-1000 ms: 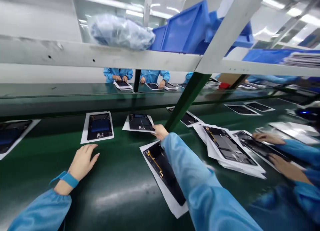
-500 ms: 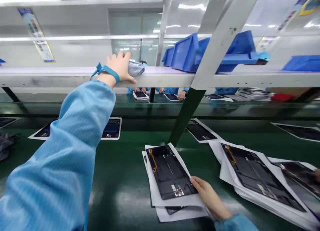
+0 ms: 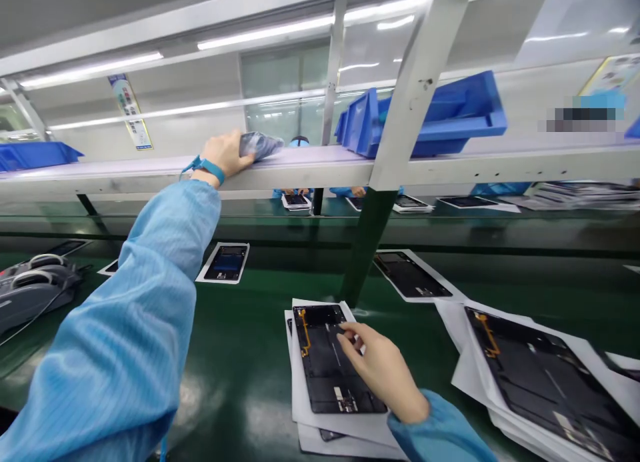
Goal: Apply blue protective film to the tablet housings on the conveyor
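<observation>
My left hand (image 3: 226, 157), with a blue wrist strap (image 3: 204, 169), reaches up to the white shelf (image 3: 310, 175). Its fingers close on the near end of a crumpled greyish plastic bag (image 3: 260, 145); the bag's contents cannot be made out. My right hand (image 3: 383, 365) is over a black tablet back housing (image 3: 325, 362) with an orange flex cable. The fingers are bent, thumb and index tips slightly apart, and nothing shows between them. Whether they touch the housing I cannot tell. White sheets (image 3: 313, 419) lie under the housing, with another dark panel partly hidden below.
Blue bins (image 3: 425, 119) sit on the shelf, right of a slanting post (image 3: 400, 102). More housings on sheets (image 3: 540, 375) are stacked at right. Another dark panel (image 3: 413, 275) lies behind them. A grey device (image 3: 37, 289) stands at left. Co-workers' hands (image 3: 300, 192) show across the bench.
My right hand has left the housing's right edge and moved up and left over it. My left hand has closed more tightly around the bag. The view has tilted and shifted left.
</observation>
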`<move>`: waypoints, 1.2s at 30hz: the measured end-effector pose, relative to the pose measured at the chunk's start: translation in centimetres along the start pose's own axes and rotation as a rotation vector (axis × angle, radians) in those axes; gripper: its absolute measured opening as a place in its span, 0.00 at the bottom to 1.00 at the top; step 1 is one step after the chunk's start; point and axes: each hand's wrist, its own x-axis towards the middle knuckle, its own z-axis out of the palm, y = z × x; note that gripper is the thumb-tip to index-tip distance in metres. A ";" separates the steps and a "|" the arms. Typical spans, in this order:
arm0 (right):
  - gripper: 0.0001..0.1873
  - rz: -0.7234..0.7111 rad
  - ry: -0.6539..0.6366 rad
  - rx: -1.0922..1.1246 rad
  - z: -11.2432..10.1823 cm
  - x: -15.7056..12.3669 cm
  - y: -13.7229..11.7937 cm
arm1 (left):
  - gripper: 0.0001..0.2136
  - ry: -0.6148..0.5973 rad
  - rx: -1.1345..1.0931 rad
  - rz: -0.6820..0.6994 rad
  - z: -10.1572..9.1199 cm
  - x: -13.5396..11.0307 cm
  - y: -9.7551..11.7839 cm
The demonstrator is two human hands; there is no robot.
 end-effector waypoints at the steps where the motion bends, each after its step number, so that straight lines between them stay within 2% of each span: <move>1: 0.17 -0.046 -0.031 0.064 0.0 0.9 -1.3 | 0.27 0.035 -0.007 -0.032 -0.1 -0.1 -0.3; 5: 0.14 -0.225 -0.188 0.389 1.1 4.6 -7.5 | 0.21 0.234 -0.049 -0.155 -1.9 -1.6 -1.6; 8: 0.19 -0.294 -0.249 0.688 2.5 8.0 -13.0 | 0.18 0.450 -0.177 -0.225 -4.4 -4.4 -2.5; 11: 0.34 -0.226 -0.241 1.027 3.7 10.9 -18.4 | 0.19 0.648 -0.473 -0.293 -6.9 -9.5 -3.3; 13: 0.41 -0.156 -0.277 1.248 4.3 11.5 -21.2 | 0.20 0.717 -0.767 -0.425 -8.1 -14.4 -3.9; 14: 0.41 -0.141 -0.321 1.343 4.6 11.4 -22.2 | 0.20 0.724 -0.891 -0.518 -8.5 -17.2 -4.2; 16: 0.37 -0.141 -0.414 1.485 5.8 9.8 -23.1 | 0.20 0.684 -0.980 -0.701 -8.9 -23.5 -4.7; 18: 0.32 -0.109 -0.466 1.547 7.5 7.1 -22.6 | 0.20 0.625 -0.943 -0.853 -8.9 -30.0 -5.2; 21: 0.29 0.059 -0.509 1.507 10.8 2.3 -20.1 | 0.20 0.535 -0.893 -1.056 -8.2 -38.5 -5.7; 23: 0.31 0.168 -0.539 1.427 12.9 -0.3 -18.3 | 0.21 0.415 -0.923 -1.170 -7.5 -42.5 -6.1; 26: 0.34 0.274 -0.564 1.287 15.3 -2.6 -16.2 | 0.26 0.171 -1.060 -1.264 -5.9 -46.4 -6.8; 30: 0.32 0.425 -0.581 1.161 17.8 -3.5 -14.2 | 0.29 -0.107 -1.203 -1.278 -3.0 -49.2 -7.8; 33: 0.29 0.553 -0.569 1.090 19.0 -3.8 -12.8 | 0.27 -0.251 -1.262 -1.300 -0.8 -50.9 -8.3; 36: 0.28 0.612 -0.519 1.008 19.6 -4.0 -11.5 | 0.25 -0.381 -1.281 -1.340 0.9 -52.5 -8.5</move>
